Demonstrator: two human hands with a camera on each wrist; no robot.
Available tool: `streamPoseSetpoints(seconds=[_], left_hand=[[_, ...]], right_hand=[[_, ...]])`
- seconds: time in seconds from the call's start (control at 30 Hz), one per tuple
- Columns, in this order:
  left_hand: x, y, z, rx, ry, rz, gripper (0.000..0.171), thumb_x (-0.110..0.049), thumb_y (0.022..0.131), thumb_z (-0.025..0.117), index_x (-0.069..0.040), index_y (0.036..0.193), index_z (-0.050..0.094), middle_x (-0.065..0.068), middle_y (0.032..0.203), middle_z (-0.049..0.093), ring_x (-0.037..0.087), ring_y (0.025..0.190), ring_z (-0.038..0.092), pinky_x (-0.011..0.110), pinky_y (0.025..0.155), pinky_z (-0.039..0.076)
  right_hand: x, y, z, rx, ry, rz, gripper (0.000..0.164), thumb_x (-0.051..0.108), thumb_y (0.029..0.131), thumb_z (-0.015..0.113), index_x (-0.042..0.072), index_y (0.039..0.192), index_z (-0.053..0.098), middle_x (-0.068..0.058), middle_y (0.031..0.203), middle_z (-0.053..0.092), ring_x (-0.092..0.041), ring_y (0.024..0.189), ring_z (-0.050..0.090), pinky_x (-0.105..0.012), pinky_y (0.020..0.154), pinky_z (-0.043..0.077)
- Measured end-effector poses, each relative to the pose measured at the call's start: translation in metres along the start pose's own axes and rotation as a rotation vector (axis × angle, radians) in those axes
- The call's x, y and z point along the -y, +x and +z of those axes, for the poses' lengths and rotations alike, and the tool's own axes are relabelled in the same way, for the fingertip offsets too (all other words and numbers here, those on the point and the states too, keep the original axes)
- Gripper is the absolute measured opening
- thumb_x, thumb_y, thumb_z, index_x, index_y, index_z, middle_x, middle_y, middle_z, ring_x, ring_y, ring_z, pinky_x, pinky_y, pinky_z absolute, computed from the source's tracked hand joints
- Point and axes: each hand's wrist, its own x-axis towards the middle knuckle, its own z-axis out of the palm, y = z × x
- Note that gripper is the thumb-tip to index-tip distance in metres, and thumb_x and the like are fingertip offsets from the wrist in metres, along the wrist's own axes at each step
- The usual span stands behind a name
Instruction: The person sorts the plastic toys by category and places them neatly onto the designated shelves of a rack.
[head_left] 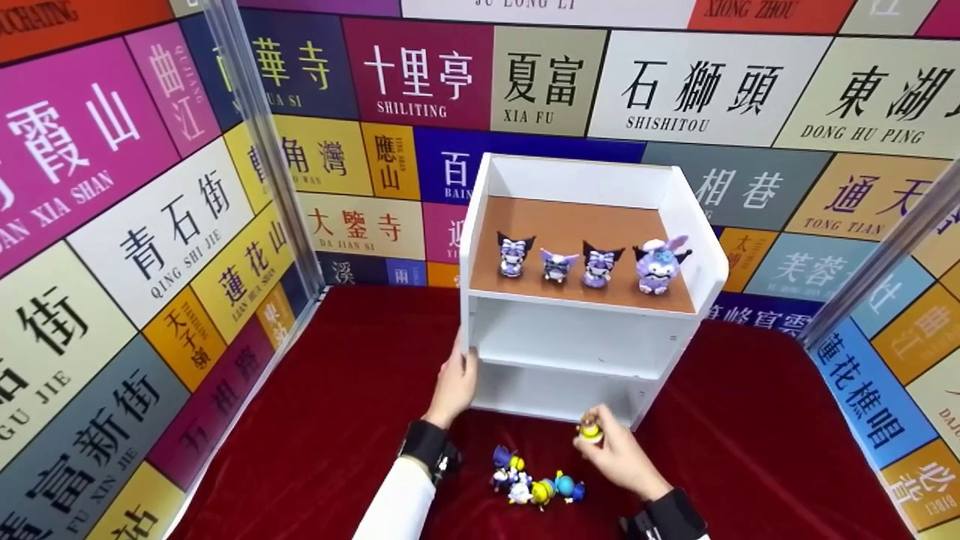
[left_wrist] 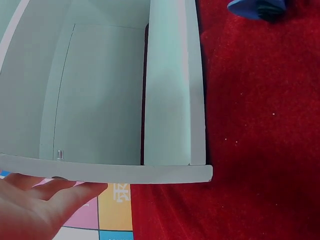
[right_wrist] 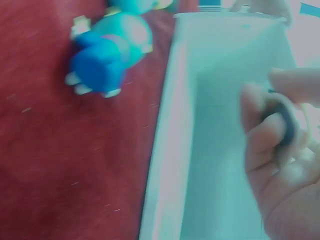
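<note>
The right grip (head_left: 621, 459) pinches a small yellow-and-white, plastic-looking figurine (head_left: 591, 433) before the white open-fronted shelf (head_left: 570, 337), left grip (head_left: 454, 386) straight-fingered against its side; placing seems in hand, needing a careful inward reach.

Four figurines (head_left: 599, 268) atop the shelf unit (head_left: 570, 334), sign wall (head_left: 420, 75) behind; left hand (head_left: 453, 384) at its left side, single figurine (head_left: 591, 432) in right hand (head_left: 621, 454) before its right end, figurine cluster (head_left: 541, 491) on the cloth (head_left: 337, 420) in front

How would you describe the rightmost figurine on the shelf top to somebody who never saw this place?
Find the white shelf unit on the red cloth, then its brown top. Four figurines stand there; the rightmost figurine looks largest, with a white piece atop its head.
</note>
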Motion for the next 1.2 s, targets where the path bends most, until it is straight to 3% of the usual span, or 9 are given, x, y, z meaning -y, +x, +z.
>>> streamPoseSetpoints(seconds=[0.17,0.27,0.37,0.53,0.67,0.73,0.9,1.07,1.2], left_hand=[[0.000,-0.001,-0.001,0.002,0.001,-0.012,0.057,-0.026,0.107,0.041,-0.017,0.161,0.025,0.024,0.147,0.052,0.039,0.104,0.068,0.054,0.093,0.055],[0.001,-0.002,-0.001,0.000,0.000,-0.010,0.057,-0.025,0.107,0.041,-0.016,0.160,0.026,0.024,0.147,0.052,0.040,0.109,0.067,0.055,0.095,0.054],[0.001,-0.001,0.000,-0.005,0.004,0.002,0.056,-0.026,0.107,0.041,-0.016,0.160,0.027,0.023,0.148,0.051,0.039,0.123,0.061,0.054,0.101,0.051],[0.001,-0.002,0.001,0.002,0.002,-0.007,0.056,-0.025,0.107,0.041,-0.015,0.160,0.026,0.023,0.148,0.051,0.039,0.114,0.065,0.054,0.098,0.052],[0.001,-0.002,0.001,0.001,0.003,-0.005,0.056,-0.024,0.106,0.041,-0.013,0.160,0.027,0.023,0.148,0.051,0.040,0.117,0.064,0.054,0.100,0.052],[0.001,-0.001,0.001,-0.001,0.003,-0.004,0.056,-0.024,0.106,0.041,-0.013,0.160,0.028,0.022,0.148,0.051,0.038,0.125,0.060,0.053,0.103,0.050],[0.000,0.001,0.000,-0.003,0.001,-0.003,0.056,-0.025,0.106,0.041,-0.014,0.160,0.028,0.022,0.148,0.051,0.037,0.123,0.061,0.053,0.102,0.051],[0.001,0.002,0.000,-0.006,0.003,0.005,0.056,-0.025,0.106,0.041,-0.014,0.159,0.029,0.023,0.147,0.052,0.035,0.114,0.065,0.052,0.099,0.053],[0.001,0.002,0.000,-0.003,0.001,0.006,0.056,-0.025,0.107,0.041,-0.014,0.160,0.028,0.023,0.147,0.052,0.035,0.111,0.066,0.052,0.097,0.054]], right_hand=[[0.012,0.006,-0.007,-0.104,0.094,0.029,0.028,-0.006,0.089,0.068,-0.004,0.115,0.060,-0.015,0.101,0.063,-0.004,0.076,0.057,-0.021,0.065,0.053],[0.018,0.009,-0.012,-0.137,0.153,0.089,0.028,-0.007,0.090,0.064,-0.005,0.118,0.059,-0.011,0.105,0.062,-0.003,0.081,0.058,-0.019,0.072,0.052],[0.023,0.011,-0.018,-0.154,0.240,0.156,0.030,-0.009,0.095,0.053,-0.006,0.124,0.055,-0.008,0.101,0.057,-0.008,0.081,0.055,-0.020,0.072,0.050],[0.030,0.012,-0.027,-0.171,0.328,0.156,0.040,-0.009,0.098,0.036,-0.011,0.136,0.047,-0.006,0.100,0.056,-0.015,0.085,0.058,-0.024,0.073,0.051],[0.030,0.014,-0.033,-0.188,0.350,0.066,0.039,-0.004,0.102,0.044,-0.015,0.139,0.043,-0.001,0.106,0.062,-0.012,0.094,0.065,-0.022,0.078,0.054],[0.030,0.017,-0.037,-0.207,0.377,0.011,0.039,-0.004,0.101,0.049,-0.018,0.137,0.043,-0.001,0.107,0.065,-0.010,0.095,0.067,-0.021,0.080,0.054],[0.029,0.024,-0.045,-0.262,0.457,-0.093,0.035,-0.012,0.094,0.056,-0.020,0.126,0.044,-0.006,0.103,0.067,-0.009,0.091,0.068,-0.018,0.076,0.055],[0.036,0.031,-0.052,-0.297,0.477,-0.069,0.040,-0.015,0.090,0.060,-0.014,0.125,0.041,-0.007,0.111,0.067,-0.007,0.092,0.067,-0.018,0.072,0.055],[0.040,0.037,-0.056,-0.331,0.380,-0.019,0.057,-0.012,0.089,0.065,-0.009,0.139,0.038,-0.008,0.105,0.065,-0.006,0.081,0.064,-0.018,0.065,0.053]])
